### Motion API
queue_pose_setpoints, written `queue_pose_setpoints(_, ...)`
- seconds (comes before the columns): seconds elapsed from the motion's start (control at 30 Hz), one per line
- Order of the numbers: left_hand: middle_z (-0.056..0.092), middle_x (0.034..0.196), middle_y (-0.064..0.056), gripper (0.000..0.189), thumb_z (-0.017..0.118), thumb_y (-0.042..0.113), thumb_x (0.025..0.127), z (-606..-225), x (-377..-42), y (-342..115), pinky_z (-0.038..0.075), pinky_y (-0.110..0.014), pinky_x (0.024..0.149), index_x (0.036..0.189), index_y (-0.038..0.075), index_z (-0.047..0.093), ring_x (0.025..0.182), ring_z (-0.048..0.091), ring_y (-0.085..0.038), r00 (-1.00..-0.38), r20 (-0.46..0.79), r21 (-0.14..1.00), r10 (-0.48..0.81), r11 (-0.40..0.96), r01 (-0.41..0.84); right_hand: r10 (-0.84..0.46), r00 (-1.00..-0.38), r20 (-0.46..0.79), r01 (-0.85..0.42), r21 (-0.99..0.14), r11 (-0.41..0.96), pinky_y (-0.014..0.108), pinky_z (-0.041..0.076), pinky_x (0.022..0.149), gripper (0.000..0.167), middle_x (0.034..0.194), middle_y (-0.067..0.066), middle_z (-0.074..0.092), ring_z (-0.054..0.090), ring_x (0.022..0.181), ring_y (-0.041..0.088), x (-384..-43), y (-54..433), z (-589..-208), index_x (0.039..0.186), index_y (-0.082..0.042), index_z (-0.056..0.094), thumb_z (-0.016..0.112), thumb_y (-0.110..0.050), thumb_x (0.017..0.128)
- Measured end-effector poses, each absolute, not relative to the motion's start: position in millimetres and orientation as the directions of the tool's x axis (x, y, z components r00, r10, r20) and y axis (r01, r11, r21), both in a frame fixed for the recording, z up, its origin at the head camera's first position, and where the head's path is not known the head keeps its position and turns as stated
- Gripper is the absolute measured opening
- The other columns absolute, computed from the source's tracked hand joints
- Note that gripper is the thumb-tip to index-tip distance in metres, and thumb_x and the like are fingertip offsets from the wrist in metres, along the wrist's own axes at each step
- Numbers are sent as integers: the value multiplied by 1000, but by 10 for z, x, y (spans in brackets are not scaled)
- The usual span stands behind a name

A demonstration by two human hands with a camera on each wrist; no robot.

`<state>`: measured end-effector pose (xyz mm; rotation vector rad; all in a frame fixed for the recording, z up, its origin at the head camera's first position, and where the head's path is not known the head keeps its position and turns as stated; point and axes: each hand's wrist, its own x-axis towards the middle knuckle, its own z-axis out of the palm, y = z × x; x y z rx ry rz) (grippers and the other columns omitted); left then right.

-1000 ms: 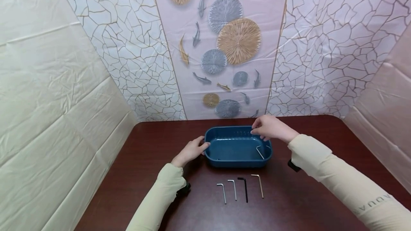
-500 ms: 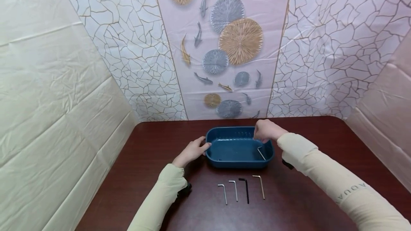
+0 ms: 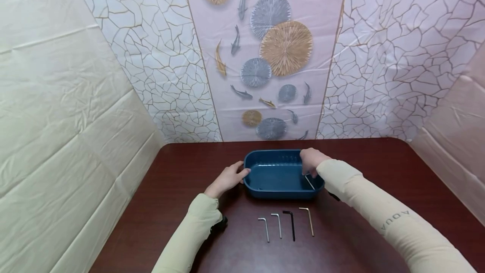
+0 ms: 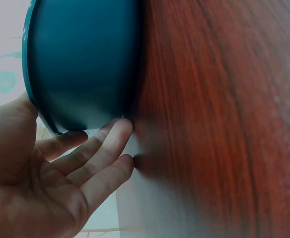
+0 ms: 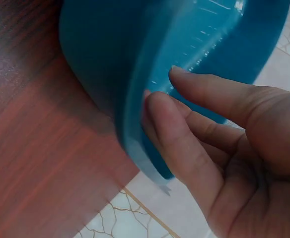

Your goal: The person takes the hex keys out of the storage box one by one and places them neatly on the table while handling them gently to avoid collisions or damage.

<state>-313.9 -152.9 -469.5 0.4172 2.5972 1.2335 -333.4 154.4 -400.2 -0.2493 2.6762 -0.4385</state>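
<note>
A blue plastic tray (image 3: 280, 177) stands on the table. My left hand (image 3: 227, 179) holds its left end, the thumb over the rim and the fingers along the outer wall, as the left wrist view (image 4: 60, 173) shows. My right hand (image 3: 311, 161) reaches over the right rim into the tray, fingers bent downward. A silver hex key (image 3: 310, 182) leans inside, its upper end hidden by that hand. In the right wrist view, thumb and index finger (image 5: 172, 124) are apart, with nothing visible between them. Whether the fingertips touch the hex key, I cannot tell.
In front of the tray lie two silver hex keys, one at the left (image 3: 267, 230) and a smaller silver one (image 3: 279, 226), then a black hex key (image 3: 292, 226) and a gold hex key (image 3: 310, 221). A patterned cloth wall (image 3: 227, 129) rises behind the table.
My right hand has gone from above the tray's back right rim down into the tray, close to the hex key. The left hand keeps its place on the rim.
</note>
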Motion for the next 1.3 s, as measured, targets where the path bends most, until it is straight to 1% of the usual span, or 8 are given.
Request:
queue_pose_setpoints(0.13, 68, 88, -3, 51, 51, 39, 106, -4698, -3154, -1527, 47, -41, 87, 145, 8, 49, 85, 65, -22, -931, -76, 781, 357, 602, 168, -218, -894, -392, -91, -318, 944, 26, 51, 50, 40, 82, 20, 66, 68, 57, 24, -3339, 1536, -4073, 127, 10, 55, 71, -2, 92)
queue_pose_setpoints(0.27, 68, 85, -4, 50, 51, 38, 106, -4725, -3167, -1525, 46, -39, 82, 145, 8, 49, 83, 65, -23, -933, -71, 776, 354, 607, 171, -196, -899, -391, -72, -309, 948, 26, 50, 50, 33, 89, 18, 59, 61, 49, 18, -3352, 1534, -4183, 120, 8, 58, 71, 0, 91)
queue_pose_setpoints(0.5, 68, 82, -3, 48, 51, 36, 106, -4759, -3161, -1521, 45, -37, 77, 145, 8, 49, 79, 64, -20, -934, -72, 772, 350, 612, 170, -240, -903, -357, -164, -229, 959, 32, 52, 58, 20, 92, 16, 60, 60, 65, 23, -3367, 1512, -4319, 103, 3, 63, 74, 0, 87)
queue_pose_setpoints(0.73, 68, 86, -3, 47, 52, 36, 106, -4743, -3158, -1534, 45, -38, 79, 143, 8, 51, 80, 63, -20, -934, -63, 783, 351, 598, 172, -240, -900, -363, -130, -301, 945, 28, 49, 50, 18, 84, 16, 56, 57, 48, 18, -3362, 1513, -4323, 105, 4, 60, 69, 1, 90)
queue_pose_setpoints(0.87, 67, 85, -4, 48, 51, 36, 106, -4743, -3154, -1535, 45, -37, 77, 144, 8, 50, 80, 63, -21, -934, -74, 781, 349, 603, 164, -256, -893, -369, -125, -343, 931, 29, 49, 52, 18, 86, 16, 56, 60, 52, 20, -3337, 1517, -4331, 107, 5, 60, 68, 2, 91)
queue_pose_setpoints(1.03, 67, 84, -3, 47, 51, 37, 106, -4746, -3150, -1528, 45, -37, 78, 144, 9, 50, 81, 63, -21, -934, -74, 774, 348, 611, 166, -267, -891, -367, -129, -359, 924, 32, 51, 59, 17, 87, 15, 58, 61, 65, 24, -3316, 1521, -4336, 104, 3, 59, 69, 3, 90)
queue_pose_setpoints(1.13, 68, 85, -3, 47, 51, 38, 106, -4746, -3159, -1529, 45, -37, 79, 143, 9, 51, 81, 64, -21, -935, -71, 775, 347, 609, 167, -266, -884, -385, -118, -367, 923, 32, 49, 56, 14, 84, 14, 59, 59, 65, 24, -3313, 1513, -4318, 102, 2, 59, 67, 2, 91)
queue_pose_setpoints(1.3, 68, 88, -2, 48, 52, 38, 106, -4754, -3184, -1536, 45, -37, 80, 144, 9, 51, 82, 64, -20, -933, -71, 777, 353, 606, 170, -257, -867, -427, -88, -376, 922, 28, 45, 47, 6, 75, 13, 61, 57, 56, 20, -3316, 1507, -4289, 96, -2, 57, 62, -1, 92)
